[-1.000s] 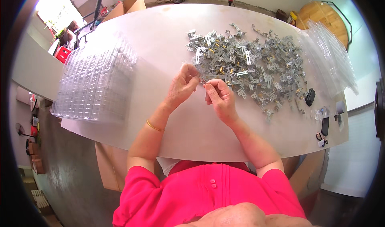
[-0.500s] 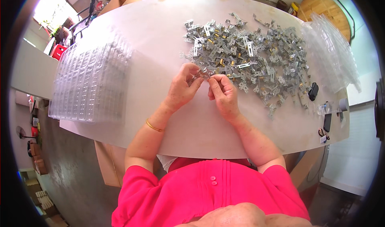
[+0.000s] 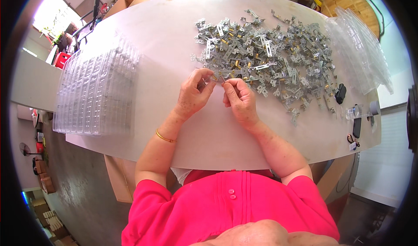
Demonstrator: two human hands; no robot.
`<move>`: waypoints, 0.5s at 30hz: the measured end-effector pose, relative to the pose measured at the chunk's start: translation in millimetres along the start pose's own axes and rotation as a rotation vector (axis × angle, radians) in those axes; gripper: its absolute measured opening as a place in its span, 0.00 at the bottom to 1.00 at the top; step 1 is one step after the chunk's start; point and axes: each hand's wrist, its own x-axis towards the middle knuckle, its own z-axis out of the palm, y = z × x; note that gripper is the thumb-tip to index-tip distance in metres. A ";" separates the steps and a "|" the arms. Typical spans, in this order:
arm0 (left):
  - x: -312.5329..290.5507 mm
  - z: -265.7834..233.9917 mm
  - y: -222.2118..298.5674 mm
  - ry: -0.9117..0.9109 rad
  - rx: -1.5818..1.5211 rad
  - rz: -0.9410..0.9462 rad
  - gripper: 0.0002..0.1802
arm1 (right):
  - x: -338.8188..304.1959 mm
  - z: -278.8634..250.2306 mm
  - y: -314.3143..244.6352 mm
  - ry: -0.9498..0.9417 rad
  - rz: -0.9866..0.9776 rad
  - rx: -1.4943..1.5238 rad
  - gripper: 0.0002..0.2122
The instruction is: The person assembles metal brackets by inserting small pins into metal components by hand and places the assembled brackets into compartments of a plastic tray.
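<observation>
Left hand (image 3: 193,94) pinches a small metal bracket (image 3: 214,77) at its fingertips; right hand (image 3: 241,101), just beside, pinches a thin bit (image 3: 223,79) (too small to identify). Bracket looks light, stiff, probably slick, so I'd grip flat edges. More parts (image 3: 261,50) lie beyond both hands.

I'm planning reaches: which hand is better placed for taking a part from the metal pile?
Probably the right hand: most of the metal pile spreads ahead and rightward of it, while the left hand sits near the pile's left end. Both seem to pinch small metal pieces, though.
</observation>
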 end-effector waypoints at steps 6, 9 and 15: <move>1.8 -4.2 4.0 0.044 0.119 0.126 0.13 | -2.4 0.5 1.8 -0.001 -0.034 -0.067 0.07; 4.8 -5.1 1.4 0.045 0.153 0.224 0.13 | -4.4 1.9 -0.5 -0.007 -0.067 -0.086 0.09; 4.8 -2.8 1.2 0.011 0.200 0.374 0.11 | -4.8 3.7 0.3 -0.023 -0.035 -0.007 0.11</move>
